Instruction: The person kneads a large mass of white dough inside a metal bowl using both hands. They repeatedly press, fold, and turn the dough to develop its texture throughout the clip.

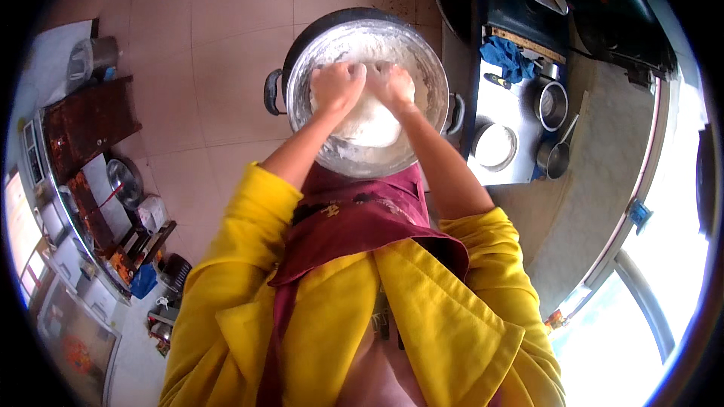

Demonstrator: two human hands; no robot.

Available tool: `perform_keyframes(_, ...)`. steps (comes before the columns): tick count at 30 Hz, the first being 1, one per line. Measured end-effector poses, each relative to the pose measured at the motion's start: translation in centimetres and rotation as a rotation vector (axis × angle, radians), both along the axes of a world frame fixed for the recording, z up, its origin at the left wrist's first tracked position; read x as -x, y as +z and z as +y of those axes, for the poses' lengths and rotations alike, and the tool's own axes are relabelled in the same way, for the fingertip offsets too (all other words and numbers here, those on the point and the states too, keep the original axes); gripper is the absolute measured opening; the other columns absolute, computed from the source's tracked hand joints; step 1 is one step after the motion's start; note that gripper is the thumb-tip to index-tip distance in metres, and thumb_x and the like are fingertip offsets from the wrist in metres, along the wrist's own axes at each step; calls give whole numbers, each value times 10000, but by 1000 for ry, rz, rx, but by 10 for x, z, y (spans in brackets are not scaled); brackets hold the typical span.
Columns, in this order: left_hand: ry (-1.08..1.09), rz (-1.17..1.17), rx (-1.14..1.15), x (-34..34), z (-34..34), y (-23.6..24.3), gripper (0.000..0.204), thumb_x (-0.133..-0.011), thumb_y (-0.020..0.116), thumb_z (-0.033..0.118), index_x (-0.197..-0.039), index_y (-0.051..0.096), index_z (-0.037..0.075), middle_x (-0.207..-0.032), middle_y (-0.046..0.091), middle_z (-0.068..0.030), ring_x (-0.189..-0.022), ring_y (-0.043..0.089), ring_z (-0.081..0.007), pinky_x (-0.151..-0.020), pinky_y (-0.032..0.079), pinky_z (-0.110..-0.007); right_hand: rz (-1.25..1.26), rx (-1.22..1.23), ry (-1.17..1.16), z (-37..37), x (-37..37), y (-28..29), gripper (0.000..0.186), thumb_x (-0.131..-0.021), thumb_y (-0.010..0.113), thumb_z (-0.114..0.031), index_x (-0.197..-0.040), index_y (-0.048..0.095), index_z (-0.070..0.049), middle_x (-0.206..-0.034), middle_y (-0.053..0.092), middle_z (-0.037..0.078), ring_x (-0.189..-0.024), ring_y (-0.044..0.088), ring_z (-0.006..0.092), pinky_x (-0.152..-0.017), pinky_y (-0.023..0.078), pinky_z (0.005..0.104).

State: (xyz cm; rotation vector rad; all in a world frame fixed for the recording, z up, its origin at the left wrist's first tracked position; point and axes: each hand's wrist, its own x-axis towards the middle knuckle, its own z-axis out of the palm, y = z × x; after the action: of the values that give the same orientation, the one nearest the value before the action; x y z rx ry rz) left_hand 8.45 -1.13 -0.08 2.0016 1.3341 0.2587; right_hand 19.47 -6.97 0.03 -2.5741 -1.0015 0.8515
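Note:
A large round metal pot (pixel 433 68) with dark side handles stands in front of me, its inner wall smeared with white flour. In it lies a mass of pale dough (pixel 368 126). My left hand (pixel 337 89) is closed, its knuckles on the far left part of the dough. Close beside it, my right hand (pixel 394 87) is also closed and pressed into the dough. The curled fingers of both hands are partly hidden, and the thumbs point toward each other.
To the right is a metal-topped counter (pixel 516 169) with a blue cloth (pixel 507 59), a round pan with white contents (pixel 495 146), and small metal pots (pixel 551 105). Tiled floor (pixel 234 68) stretches out to the left, toward cluttered shelves (pixel 90 124).

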Motion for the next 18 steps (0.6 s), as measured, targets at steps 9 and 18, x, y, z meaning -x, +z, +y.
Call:
perform_keyframes(9, 11, 11, -365, 43, -73, 40, 170, -872, 544, 238, -883, 671, 125, -1030, 631, -64, -1035, 552, -258, -1052, 334, -441, -264, -257, 190, -66, 61, 43, 253, -901, 520, -320, -914, 648, -103, -977, 620, 115, -975, 558, 320, -838, 422, 462)
perform_keyframes(18, -8, -254, -317, 32, -48, -10, 184, -812, 510, 191, -741, 673, 147, -753, 647, -37, -773, 607, -253, -889, 427, -402, -341, -521, 74, -63, 66, 0, 157, -745, 607, -294, -781, 618, -141, -815, 606, 56, -761, 584, 280, -669, 444, 396)
